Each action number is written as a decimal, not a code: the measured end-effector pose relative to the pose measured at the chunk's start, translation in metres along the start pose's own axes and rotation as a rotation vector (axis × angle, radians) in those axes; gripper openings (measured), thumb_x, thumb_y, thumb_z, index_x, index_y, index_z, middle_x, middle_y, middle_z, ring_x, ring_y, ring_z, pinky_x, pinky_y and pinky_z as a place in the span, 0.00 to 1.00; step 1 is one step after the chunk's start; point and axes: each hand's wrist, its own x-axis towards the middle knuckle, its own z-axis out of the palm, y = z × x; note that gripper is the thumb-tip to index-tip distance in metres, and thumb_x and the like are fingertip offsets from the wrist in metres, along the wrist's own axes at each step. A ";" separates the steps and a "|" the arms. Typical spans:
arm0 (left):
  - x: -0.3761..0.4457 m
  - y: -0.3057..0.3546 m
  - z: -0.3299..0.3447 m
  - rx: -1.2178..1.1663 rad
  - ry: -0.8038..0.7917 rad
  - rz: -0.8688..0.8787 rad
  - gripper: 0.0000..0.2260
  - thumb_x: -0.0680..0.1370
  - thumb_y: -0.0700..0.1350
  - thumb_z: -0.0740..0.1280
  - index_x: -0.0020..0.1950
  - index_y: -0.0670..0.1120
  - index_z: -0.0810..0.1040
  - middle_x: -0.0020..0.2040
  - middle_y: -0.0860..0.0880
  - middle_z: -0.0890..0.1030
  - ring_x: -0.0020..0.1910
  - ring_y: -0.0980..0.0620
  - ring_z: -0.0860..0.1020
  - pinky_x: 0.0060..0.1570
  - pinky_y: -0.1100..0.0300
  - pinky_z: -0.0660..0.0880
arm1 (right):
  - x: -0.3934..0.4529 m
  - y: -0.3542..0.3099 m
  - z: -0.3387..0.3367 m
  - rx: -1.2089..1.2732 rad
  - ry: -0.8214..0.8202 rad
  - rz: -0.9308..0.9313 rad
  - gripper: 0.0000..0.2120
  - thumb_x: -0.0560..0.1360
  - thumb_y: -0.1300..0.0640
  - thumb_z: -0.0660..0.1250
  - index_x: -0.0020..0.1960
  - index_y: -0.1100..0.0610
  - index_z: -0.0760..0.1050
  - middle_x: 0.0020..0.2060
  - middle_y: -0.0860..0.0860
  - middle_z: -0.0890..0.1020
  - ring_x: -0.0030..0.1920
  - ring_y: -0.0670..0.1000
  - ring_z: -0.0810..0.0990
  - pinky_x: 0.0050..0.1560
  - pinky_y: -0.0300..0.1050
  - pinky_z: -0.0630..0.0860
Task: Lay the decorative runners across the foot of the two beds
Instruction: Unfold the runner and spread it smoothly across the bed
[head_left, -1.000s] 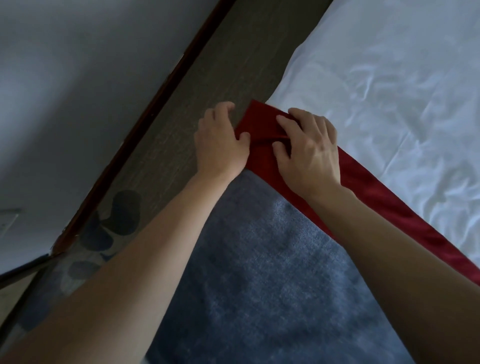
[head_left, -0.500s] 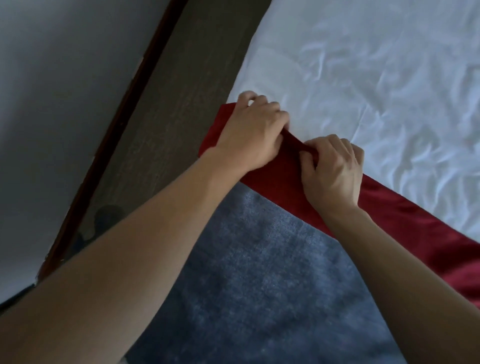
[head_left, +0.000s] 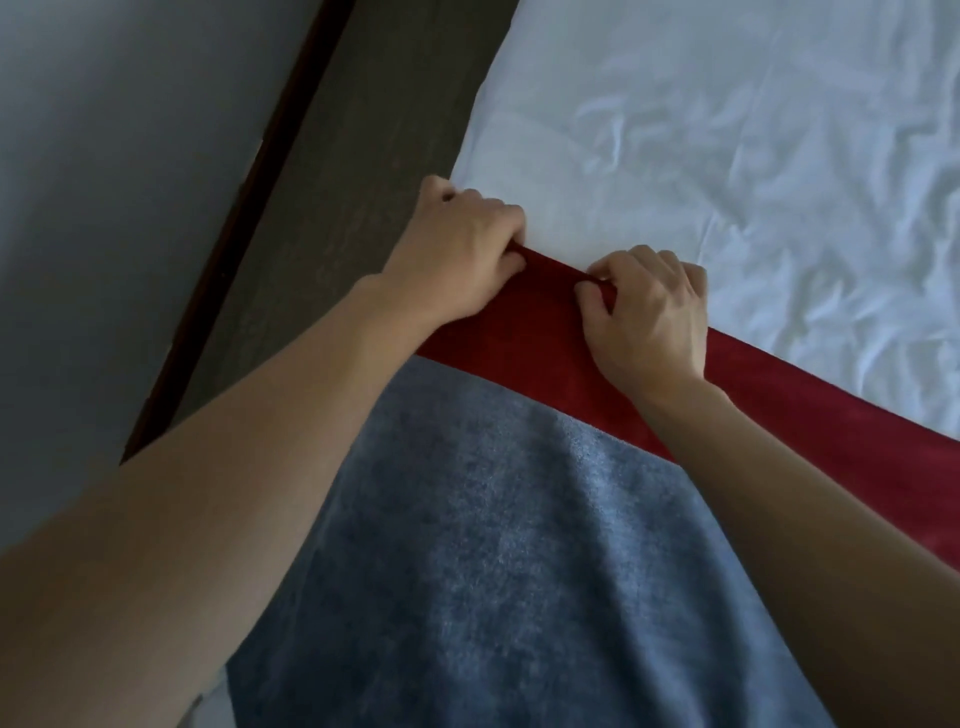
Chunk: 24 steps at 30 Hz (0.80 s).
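Head view: two hands (head_left: 457, 254) (head_left: 649, 306), one runner (head_left: 519, 332).

Both bare forearms reach forward, the left hand (head_left: 457, 249) and right hand (head_left: 649, 312) side by side, knuckles up, fingers curled, gripping.

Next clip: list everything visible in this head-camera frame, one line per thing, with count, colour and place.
runner: one, blue-grey with a red border band, draped across the bed from lower centre to the right edge
bed sheet: one, white and wrinkled, upper right
floor: one strip, dark brown, between wall and bed
baseboard: one, dark reddish-brown, along the foot of the wall
wall: one, grey-white, left
left hand: one, grips the runner's red edge at the bed's side
right hand: one, pinches the same red edge further along
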 end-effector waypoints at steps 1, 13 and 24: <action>0.002 -0.006 -0.002 -0.014 -0.007 -0.023 0.08 0.79 0.52 0.65 0.51 0.49 0.78 0.49 0.51 0.82 0.49 0.49 0.76 0.59 0.50 0.59 | -0.002 0.009 -0.004 -0.002 -0.001 0.015 0.09 0.76 0.52 0.65 0.47 0.56 0.82 0.43 0.51 0.83 0.49 0.55 0.79 0.61 0.50 0.65; 0.029 0.114 0.041 0.184 -0.089 0.184 0.10 0.79 0.50 0.62 0.53 0.47 0.78 0.49 0.49 0.82 0.50 0.46 0.77 0.58 0.49 0.62 | -0.036 0.087 -0.018 0.019 -0.009 0.059 0.08 0.75 0.55 0.65 0.47 0.57 0.80 0.42 0.52 0.82 0.47 0.57 0.78 0.59 0.51 0.66; 0.030 0.068 0.017 0.159 -0.075 0.002 0.09 0.78 0.55 0.65 0.53 0.52 0.79 0.51 0.51 0.83 0.52 0.47 0.76 0.56 0.50 0.58 | -0.015 0.078 -0.005 0.103 0.004 0.030 0.09 0.77 0.53 0.63 0.48 0.55 0.80 0.44 0.50 0.82 0.50 0.56 0.76 0.61 0.50 0.63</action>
